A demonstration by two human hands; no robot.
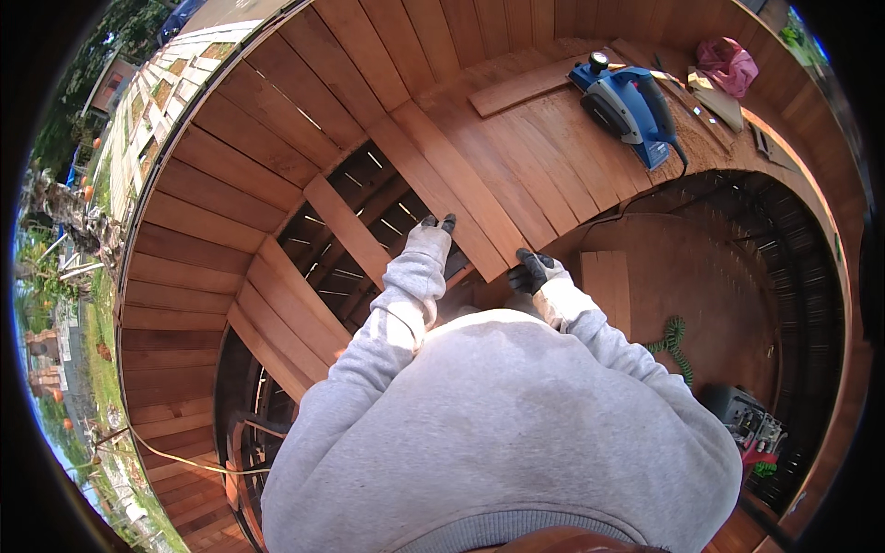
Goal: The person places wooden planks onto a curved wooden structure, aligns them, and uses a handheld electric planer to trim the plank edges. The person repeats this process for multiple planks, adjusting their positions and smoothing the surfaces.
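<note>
Both of my hands wear dark-tipped gloves below grey sleeves. My left hand (437, 227) lies at the left edge of a reddish-brown wooden plank (441, 189), its visible fingertips apart; the rest of it is partly hidden by the sleeve. At the near end of that row, my right hand (532, 270) has its fingers bent around the plank ends, gripping there. The plank lies beside other fitted planks on a curved bench frame. Left of it, a gap shows dark framing, crossed by a single narrower plank (348, 226).
A blue electric planer (627, 106) stands on the bench at the far right, its cord hanging over the inner edge. Beyond it lie sawdust, wood offcuts and a pink cloth (726, 66). Below are a green coiled hose (678, 346) and a machine (745, 419). A curved plank wall surrounds me.
</note>
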